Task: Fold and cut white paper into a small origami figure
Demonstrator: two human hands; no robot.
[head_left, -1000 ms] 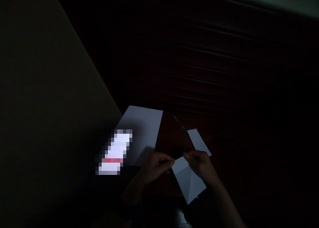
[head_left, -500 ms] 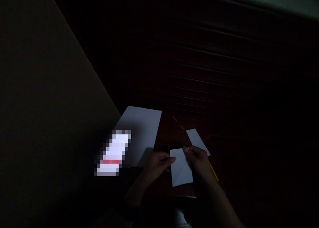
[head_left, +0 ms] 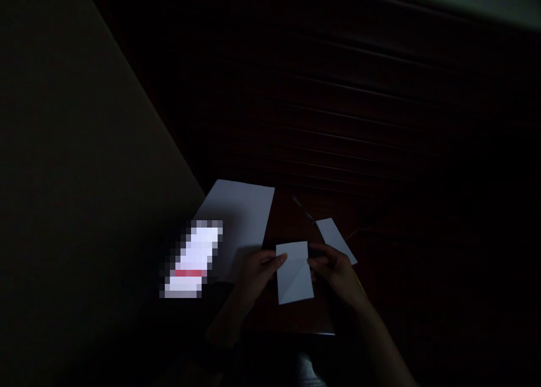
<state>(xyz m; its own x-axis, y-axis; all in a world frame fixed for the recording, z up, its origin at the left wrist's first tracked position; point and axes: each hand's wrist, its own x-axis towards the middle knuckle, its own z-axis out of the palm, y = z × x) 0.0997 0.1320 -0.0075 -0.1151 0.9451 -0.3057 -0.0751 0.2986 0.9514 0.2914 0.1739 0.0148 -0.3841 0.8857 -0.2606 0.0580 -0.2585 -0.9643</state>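
A small white sheet of paper [head_left: 295,274] with a diagonal crease and a crease across it is held up over the dark table. My left hand [head_left: 258,268] pinches its left edge, thumb on the front face. At the right edge, my right hand [head_left: 333,270] grips the same paper between thumb and fingers. Behind my right hand lies a narrower white paper strip [head_left: 333,236], partly covered by that hand. A thin pen-like stick [head_left: 303,210] rests at the strip's far corner.
A large white sheet [head_left: 240,212] lies on the left of the dark table [head_left: 291,322], beside a pixelated bright screen [head_left: 192,260]. A yellow stick [head_left: 361,285] shows partly behind my right wrist. A pale wall [head_left: 105,122] rises at the left; dark panelling [head_left: 338,94] stands behind.
The held paper has moved left and slightly up with my left hand. My right hand has slid from the paper's top corner down to its right edge.
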